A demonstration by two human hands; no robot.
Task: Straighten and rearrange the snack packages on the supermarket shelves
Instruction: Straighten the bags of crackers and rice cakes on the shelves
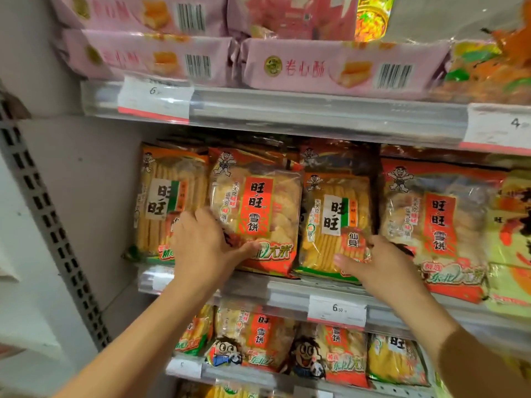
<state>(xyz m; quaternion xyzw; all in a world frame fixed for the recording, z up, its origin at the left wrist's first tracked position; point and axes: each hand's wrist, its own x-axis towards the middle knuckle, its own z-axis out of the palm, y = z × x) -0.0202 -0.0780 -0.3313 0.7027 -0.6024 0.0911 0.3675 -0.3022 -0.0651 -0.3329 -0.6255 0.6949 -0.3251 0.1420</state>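
Left grip [201,245]: curled round the lower left edge of the red rice cracker bag [255,214]; thumb across its front near the bottom, fingers tucked behind the left side.
Right grip [370,262]: pinching the lower right corner of the green-striped cracker bag [334,225]; thumb on the front, fingers wrapped behind the right edge.
Red rice cracker bag: upright on the middle shelf [287,291], bottom seam hanging slightly over the shelf lip, top leaning a little left.
Green-striped cracker bag: upright just right of the red one, side seams touching or overlapping it; bottom also at the lip.
Left neighbour: another green-striped bag [163,196], partly hidden behind the left grip, close to the white side wall [94,182].
Right neighbour: a larger red bag [431,225], pressed against the right grip's knuckles, bottom well over the lip.
Room to the sides: none to speak of; four bags packed shoulder to shoulder.
Room above: narrow dark gap between the bag tops and the upper shelf rail [287,110].
Room behind: more bags stacked in the dark; depth cannot be told.
Upper shelf: pink wafer packs [330,67] lying flat, two high, barcodes outward.
Lower shelf: smaller cracker bags [258,337] in a row.
Price tags: one white label [336,310] on the middle rail below the right grip.
Far left: perforated upright post [48,225].
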